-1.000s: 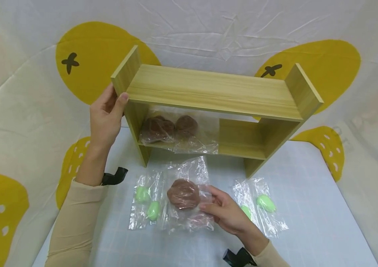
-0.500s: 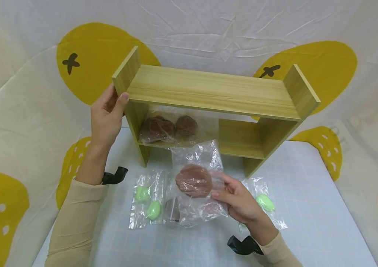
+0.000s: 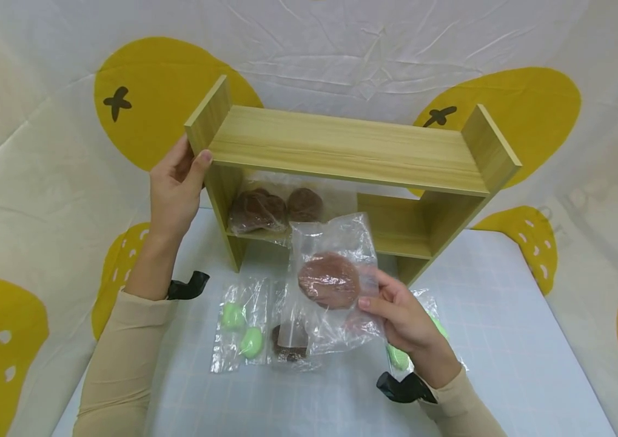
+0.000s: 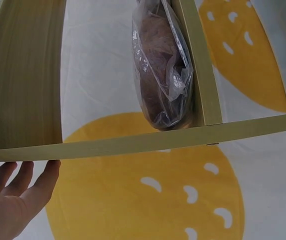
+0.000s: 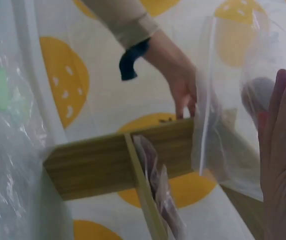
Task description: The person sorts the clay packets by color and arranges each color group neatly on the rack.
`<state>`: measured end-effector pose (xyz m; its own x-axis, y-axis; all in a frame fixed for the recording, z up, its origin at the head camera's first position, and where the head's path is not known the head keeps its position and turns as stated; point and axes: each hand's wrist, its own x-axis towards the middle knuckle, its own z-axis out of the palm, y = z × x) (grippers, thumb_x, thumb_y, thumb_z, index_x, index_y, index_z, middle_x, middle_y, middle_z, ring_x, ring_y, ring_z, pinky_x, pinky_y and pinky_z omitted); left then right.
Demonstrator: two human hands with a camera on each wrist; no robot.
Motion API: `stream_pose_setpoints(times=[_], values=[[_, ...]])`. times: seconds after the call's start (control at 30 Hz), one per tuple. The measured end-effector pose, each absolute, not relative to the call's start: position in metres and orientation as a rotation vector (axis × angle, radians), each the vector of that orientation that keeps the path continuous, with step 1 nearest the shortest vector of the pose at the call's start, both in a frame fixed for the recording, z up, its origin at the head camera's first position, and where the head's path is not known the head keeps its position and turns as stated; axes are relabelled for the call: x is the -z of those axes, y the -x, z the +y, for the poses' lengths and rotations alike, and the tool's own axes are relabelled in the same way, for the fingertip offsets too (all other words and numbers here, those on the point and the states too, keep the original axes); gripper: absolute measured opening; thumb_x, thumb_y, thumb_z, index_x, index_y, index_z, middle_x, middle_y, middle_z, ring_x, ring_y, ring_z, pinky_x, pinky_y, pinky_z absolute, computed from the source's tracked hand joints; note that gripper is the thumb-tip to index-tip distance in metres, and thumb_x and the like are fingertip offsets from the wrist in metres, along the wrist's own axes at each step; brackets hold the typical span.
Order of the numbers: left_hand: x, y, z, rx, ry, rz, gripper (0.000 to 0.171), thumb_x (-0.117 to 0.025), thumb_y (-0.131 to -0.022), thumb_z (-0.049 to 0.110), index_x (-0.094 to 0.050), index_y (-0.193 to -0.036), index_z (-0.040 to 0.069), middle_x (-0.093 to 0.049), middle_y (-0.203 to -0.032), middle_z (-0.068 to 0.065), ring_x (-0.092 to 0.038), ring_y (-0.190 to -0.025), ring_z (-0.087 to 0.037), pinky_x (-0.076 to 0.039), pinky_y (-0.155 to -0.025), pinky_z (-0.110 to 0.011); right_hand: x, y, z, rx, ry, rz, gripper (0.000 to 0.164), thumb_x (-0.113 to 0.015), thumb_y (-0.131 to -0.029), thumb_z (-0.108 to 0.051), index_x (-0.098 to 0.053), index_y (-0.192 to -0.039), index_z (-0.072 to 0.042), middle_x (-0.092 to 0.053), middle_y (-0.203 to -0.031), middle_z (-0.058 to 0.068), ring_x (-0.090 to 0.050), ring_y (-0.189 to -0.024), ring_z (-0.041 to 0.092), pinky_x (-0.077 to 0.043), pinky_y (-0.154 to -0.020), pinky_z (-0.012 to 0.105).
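One round brown disc [image 3: 329, 281], bagged.

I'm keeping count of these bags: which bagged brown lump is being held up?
The round brown lump whose bag the right hand pinches; the others rest on the wooden shelf or the table.

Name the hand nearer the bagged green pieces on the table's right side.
Right. The right hand, pinching a bagged brown disc, partly covers those green pieces in the head view; the left hand is farther off, gripping the shelf's left end.
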<state>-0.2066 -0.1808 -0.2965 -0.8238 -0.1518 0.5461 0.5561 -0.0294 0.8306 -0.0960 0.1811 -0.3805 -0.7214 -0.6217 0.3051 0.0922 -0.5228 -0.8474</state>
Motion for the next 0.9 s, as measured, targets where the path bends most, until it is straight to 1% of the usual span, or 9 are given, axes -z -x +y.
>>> stream_pose_setpoints(times=[0.1, 0.2, 0.27, 0.47, 0.6, 0.7, 0.83, 0.9], values=[[0.297, 0.207, -0.181, 1.906, 0.413, -1.775, 0.047, -0.067, -0.097, 0.009, -0.058, -0.142, 0.016, -0.059, -0.138, -0.012, -0.059, -0.119, -0.027, -0.052, -0.096, -0.036, 0.379, 0.105, 0.186, 2.288, 0.795, 1.298, 0.051, -0.041, -0.096, 0.017, -0.046, -0.144, 0.001, -0.056, -0.128, 0.017, -0.066, -0.102, 0.026, -0.061, -0.077, 0.037], [0.297, 0.207, -0.181, 1.899, 0.409, -1.783, 0.047, -0.067, -0.097, 0.009, -0.058, -0.142, 0.016, -0.059, -0.138, -0.012, -0.059, -0.118, -0.027, -0.052, -0.096, -0.036, 0.38, 0.115, 0.189, 2.304, 0.8, 1.338, 0.049, -0.041, -0.097, 0.016, -0.047, -0.143, 0.001, -0.057, -0.123, 0.016, -0.067, -0.095, 0.024, -0.061, -0.075, 0.035], [0.297, 0.206, -0.181, 1.892, 0.402, -1.791, 0.047, -0.068, -0.097, 0.01, -0.058, -0.142, 0.016, -0.059, -0.138, -0.012, -0.059, -0.118, -0.026, -0.052, -0.096, -0.036, 0.38, 0.121, 0.19, 2.317, 0.797, 1.334, 0.048, -0.041, -0.097, 0.016, -0.047, -0.143, 0.001, -0.057, -0.123, 0.015, -0.067, -0.096, 0.023, -0.061, -0.075, 0.035], [0.296, 0.205, -0.181, 1.883, 0.392, -1.803, 0.047, -0.067, -0.097, 0.011, -0.058, -0.142, 0.018, -0.059, -0.138, -0.011, -0.059, -0.119, -0.026, -0.052, -0.095, -0.035, 0.381, 0.136, 0.192, 2.357, 0.702, 1.331, 0.047, -0.041, -0.098, 0.016, -0.051, -0.14, -0.003, -0.06, -0.122, 0.013, -0.065, -0.103, 0.02, -0.059, -0.081, 0.035], [0.296, 0.206, -0.182, 1.896, 0.398, -1.787, 0.047, -0.067, -0.097, 0.01, -0.058, -0.142, 0.017, -0.059, -0.138, -0.011, -0.06, -0.118, -0.027, -0.053, -0.093, -0.035, 0.374, 0.148, 0.192, 2.381, 0.662, 1.318, 0.046, -0.041, -0.099, 0.015, -0.05, -0.141, -0.002, -0.061, -0.124, 0.013, -0.065, -0.106, 0.021, -0.058, -0.085, 0.036], [0.296, 0.206, -0.182, 1.891, 0.388, -1.799, 0.047, -0.067, -0.097, 0.012, -0.058, -0.142, 0.018, -0.059, -0.138, -0.01, -0.059, -0.119, -0.027, -0.053, -0.094, -0.036, 0.368, 0.158, 0.191, 2.395, 0.627, 1.343, 0.044, -0.042, -0.099, 0.014, -0.052, -0.139, -0.002, -0.062, -0.124, 0.013, -0.066, -0.106, 0.022, -0.057, -0.087, 0.035], [0.296, 0.206, -0.181, 1.894, 0.382, -1.803, 0.046, -0.068, -0.097, 0.012, -0.059, -0.142, 0.018, -0.059, -0.138, -0.011, -0.059, -0.119, -0.026, -0.053, -0.095, -0.036, 0.363, 0.173, 0.191, 2.414, 0.53, 1.391, 0.039, -0.043, -0.099, 0.014, -0.053, -0.134, 0.0, -0.063, -0.119, 0.014, -0.068, -0.101, 0.023, -0.058, -0.084, 0.033], [0.296, 0.205, -0.181, 1.906, 0.387, -1.787, 0.046, -0.067, -0.097, 0.011, -0.059, -0.142, 0.017, -0.06, -0.137, -0.012, -0.059, -0.118, -0.027, -0.053, -0.095, -0.036, 0.362, 0.179, 0.19, 2.42, 0.464, 1.403, 0.036, -0.045, -0.1, 0.012, -0.051, -0.133, 0.001, -0.063, -0.116, 0.014, -0.069, -0.096, 0.024, -0.059, -0.081, 0.034]])
